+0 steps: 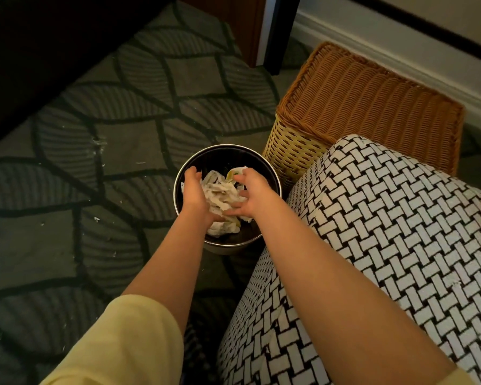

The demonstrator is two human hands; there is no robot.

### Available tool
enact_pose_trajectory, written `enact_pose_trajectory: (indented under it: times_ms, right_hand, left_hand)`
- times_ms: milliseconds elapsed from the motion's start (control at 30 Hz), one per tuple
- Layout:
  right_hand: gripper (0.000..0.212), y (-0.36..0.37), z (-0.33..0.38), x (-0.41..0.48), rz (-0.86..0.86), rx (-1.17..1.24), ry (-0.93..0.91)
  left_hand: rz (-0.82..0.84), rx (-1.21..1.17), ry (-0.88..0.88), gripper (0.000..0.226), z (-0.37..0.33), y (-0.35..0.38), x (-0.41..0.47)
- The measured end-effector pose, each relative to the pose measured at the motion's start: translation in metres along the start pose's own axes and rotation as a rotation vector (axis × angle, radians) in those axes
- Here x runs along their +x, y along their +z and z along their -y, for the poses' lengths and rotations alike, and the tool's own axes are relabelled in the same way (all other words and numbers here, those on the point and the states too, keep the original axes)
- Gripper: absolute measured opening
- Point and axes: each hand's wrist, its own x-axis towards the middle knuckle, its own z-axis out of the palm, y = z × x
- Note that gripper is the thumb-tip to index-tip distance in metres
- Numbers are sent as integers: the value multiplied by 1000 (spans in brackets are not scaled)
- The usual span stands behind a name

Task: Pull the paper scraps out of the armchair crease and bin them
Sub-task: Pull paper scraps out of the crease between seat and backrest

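A round dark bin (pixel 264 162) with a metal rim stands on the carpet beside the armchair (pixel 372 232), which is covered in black-and-white woven fabric. Both my hands are held over the bin's mouth. A crumpled wad of white paper scraps (pixel 220 195) sits between them, partly inside the bin. My left hand (pixel 193 193) cups the wad from the left with relaxed fingers. My right hand (pixel 252 190) touches it from the right with fingers spread. The armchair crease is out of view.
A lidded wicker basket (pixel 358 101) stands right behind the bin, against the armchair. Small white paper bits (pixel 97 143) lie scattered on the dark patterned carpet to the left. A dark furniture edge (pixel 39 51) runs along the upper left, a white skirting board (pixel 400 48) at the upper right.
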Motion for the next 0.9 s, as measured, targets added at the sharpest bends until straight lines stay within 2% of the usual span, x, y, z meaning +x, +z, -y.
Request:
enact_pose_trajectory:
  times_ms: [100, 167, 433, 600, 667, 800, 900]
  right_hand:
    - [45, -4, -6, -5, 3, 50, -32]
    - [45, -8, -9, -15, 70, 122, -84]
    - [48, -49, -12, -97, 354, 238, -253]
    - [40, -101, -16, -166, 354, 27, -406]
    - [34, -127, -26, -194, 359, -24, -435]
    - [27, -184, -53, -243, 302, 17, -516]
    - [31, -232, -78, -275, 216, 75, -584]
  left_hand:
    - [-18, 90, 33, 49, -1, -3, -14]
    - [-8, 118, 45, 47, 1, -5, -26]
    - [234, 73, 94, 48, 0, 19, -104]
    - [349, 88, 100, 44, 20, 38, -173]
    - [405, 199, 147, 36, 33, 46, -201]
    - [554, 695, 270, 16, 78, 73, -261]
    - [637, 808, 305, 17, 126, 93, -295]
